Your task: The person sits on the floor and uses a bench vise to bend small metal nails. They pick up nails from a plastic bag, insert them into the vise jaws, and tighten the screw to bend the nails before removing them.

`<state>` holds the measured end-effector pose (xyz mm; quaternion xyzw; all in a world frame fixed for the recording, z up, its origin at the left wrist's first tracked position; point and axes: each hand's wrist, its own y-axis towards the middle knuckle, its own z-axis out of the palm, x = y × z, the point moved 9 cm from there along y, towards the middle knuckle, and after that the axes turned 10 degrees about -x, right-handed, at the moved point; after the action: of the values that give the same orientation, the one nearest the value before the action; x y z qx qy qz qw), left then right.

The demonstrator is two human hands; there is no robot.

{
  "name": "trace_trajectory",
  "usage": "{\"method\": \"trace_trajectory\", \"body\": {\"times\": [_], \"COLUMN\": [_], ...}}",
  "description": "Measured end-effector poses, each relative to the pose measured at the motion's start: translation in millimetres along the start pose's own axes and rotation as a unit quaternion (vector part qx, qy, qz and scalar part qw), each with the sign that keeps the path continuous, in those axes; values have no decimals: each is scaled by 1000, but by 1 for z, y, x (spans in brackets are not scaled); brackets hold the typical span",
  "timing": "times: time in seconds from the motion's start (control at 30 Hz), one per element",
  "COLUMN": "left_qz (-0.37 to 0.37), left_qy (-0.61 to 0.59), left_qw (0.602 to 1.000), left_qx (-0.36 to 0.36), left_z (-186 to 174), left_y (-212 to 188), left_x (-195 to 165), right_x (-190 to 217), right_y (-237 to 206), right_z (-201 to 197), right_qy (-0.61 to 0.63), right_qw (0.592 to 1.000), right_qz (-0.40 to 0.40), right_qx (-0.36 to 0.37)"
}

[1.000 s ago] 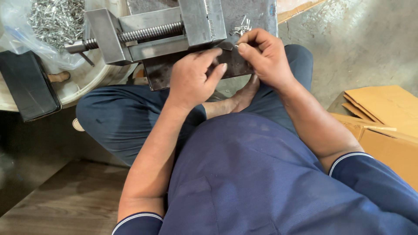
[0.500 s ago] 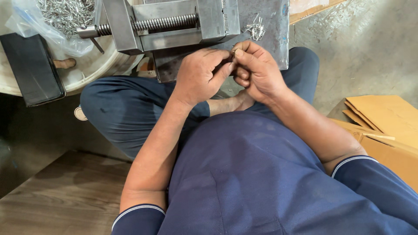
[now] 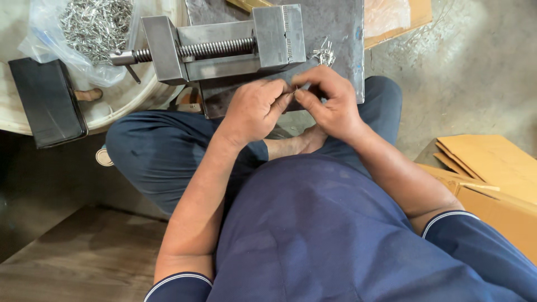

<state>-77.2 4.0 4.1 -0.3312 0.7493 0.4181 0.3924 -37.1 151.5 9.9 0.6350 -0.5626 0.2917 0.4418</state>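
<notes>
Pinched between the fingertips of both hands is a small thin metal piece, too small to make out in shape; the left hand and the right hand meet tip to tip over it, both closed narrowly on it, just above the person's lap and at the near edge of a grey steel plate. Immediately beyond the hands, a metal bench vise stands on that plate, its screw exposed and its sliding block drawn well along the bed; whether anything sits clamped in it cannot be told. A small cluster of bent wire pieces lies on the plate beside the vise, touching nothing held. Farther left, a clear bag of bright metal parts rests in a pale round basin, with a black block leaning at its rim. Judged from this, much stock remains in the bag and only few pieces lie out. Flattened cardboard lies to the right.
</notes>
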Motion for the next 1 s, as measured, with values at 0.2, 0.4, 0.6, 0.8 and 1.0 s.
{"method": "trace_trajectory", "body": {"times": [0.2,0.4,0.6,0.8,1.0], "left_qz": [-101,-91,-114,-111,-113], "left_qy": [-107,-115,-125,-125,-134], "left_qw": [987,989,985,986,984], "left_qx": [58,10,14,13,13], "left_z": [3,-4,-1,-1,0], "left_y": [-1,-1,-3,-4,-5], "left_x": [16,9,12,15,16], "right_x": [12,45,65,71,71], "right_y": [8,27,49,53,56], "right_z": [-1,-23,-15,-11,-8], "right_qy": [22,-56,-135,-183,-189], "right_qw": [999,989,974,963,962], "right_qz": [-16,-118,-182,-198,-196], "right_qx": [20,-61,-17,-4,5]}}
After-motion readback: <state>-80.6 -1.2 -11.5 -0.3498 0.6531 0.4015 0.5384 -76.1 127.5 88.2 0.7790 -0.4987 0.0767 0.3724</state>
